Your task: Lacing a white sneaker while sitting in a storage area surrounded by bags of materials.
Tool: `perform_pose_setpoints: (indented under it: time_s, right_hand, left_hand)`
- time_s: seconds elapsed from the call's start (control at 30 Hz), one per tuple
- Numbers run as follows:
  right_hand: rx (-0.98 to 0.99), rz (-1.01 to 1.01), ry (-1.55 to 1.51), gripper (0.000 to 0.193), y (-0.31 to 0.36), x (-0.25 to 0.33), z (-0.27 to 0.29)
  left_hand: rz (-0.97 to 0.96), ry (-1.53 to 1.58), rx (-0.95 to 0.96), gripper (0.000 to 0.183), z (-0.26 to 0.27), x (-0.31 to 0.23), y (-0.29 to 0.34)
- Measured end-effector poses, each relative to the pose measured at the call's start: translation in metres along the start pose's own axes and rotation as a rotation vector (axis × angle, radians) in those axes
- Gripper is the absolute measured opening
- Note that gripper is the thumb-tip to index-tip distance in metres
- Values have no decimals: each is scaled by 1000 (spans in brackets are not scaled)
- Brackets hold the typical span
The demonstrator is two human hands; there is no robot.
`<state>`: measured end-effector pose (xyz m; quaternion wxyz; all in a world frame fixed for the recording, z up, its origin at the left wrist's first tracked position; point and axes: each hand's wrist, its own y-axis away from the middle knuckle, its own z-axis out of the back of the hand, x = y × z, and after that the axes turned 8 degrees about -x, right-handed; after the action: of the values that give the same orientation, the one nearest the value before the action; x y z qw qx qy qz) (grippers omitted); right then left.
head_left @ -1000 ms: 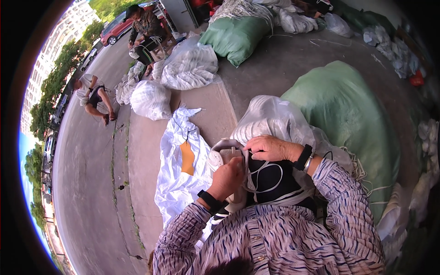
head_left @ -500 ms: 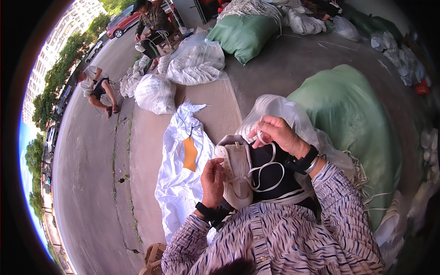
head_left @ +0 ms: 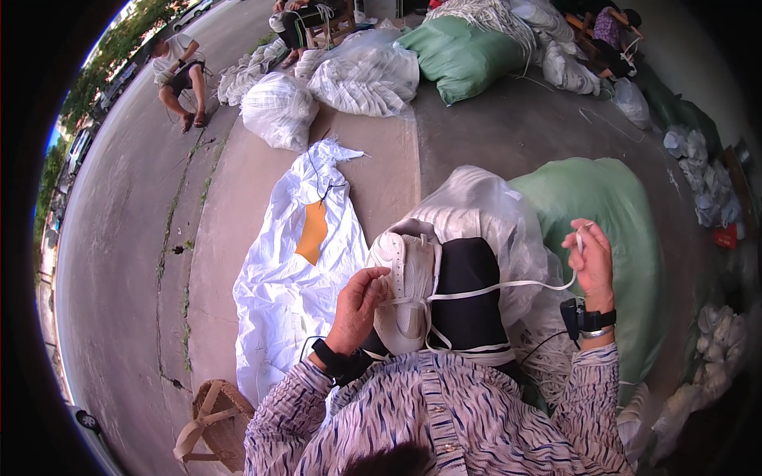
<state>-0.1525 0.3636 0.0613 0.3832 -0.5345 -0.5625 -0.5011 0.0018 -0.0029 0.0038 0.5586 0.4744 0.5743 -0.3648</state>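
We see smooth grey concrete ground [head_left: 127, 262] spreading over the left and into the distance. On the right bulges a large, rounded green fabric sack [head_left: 627, 190]. Left of the lap we find a long, crumpled white plastic sheet [head_left: 274, 309]. Between that sheet and the sack stands a translucent white plastic bag [head_left: 492, 198], filled with pale things. At the far side we see a smaller, bulging green fabric sack [head_left: 456, 59] topped with a heap of white cords, and at far left a seated person in a pale shirt [head_left: 176, 59].

Near the middle, a cream-white lace-up shoe [head_left: 409, 274] rests on the lap, its opening at the far end and its toe toward the body. We see black cloth [head_left: 470, 274] just right of it. The left hand [head_left: 355, 309] is half curled at the shoe's left side; we cannot tell whether it grips anything. The right hand [head_left: 591, 258], well out to the right, pinches a flat white shoelace [head_left: 508, 285] that stretches across from the shoe. On the sheet lies a flat orange piece [head_left: 312, 234].
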Motion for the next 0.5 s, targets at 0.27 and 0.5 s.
perform_pose_setpoints:
  time_s: [0.27,0.5]
  right_hand:
    - [1198,7,991,12,77,-61,-156]
    - [664,-294,503,22,44,-72,-178]
  left_hand:
    - [189,-257,98,13,6,1,10]
    - [221,-265,81,13,5,4,11]
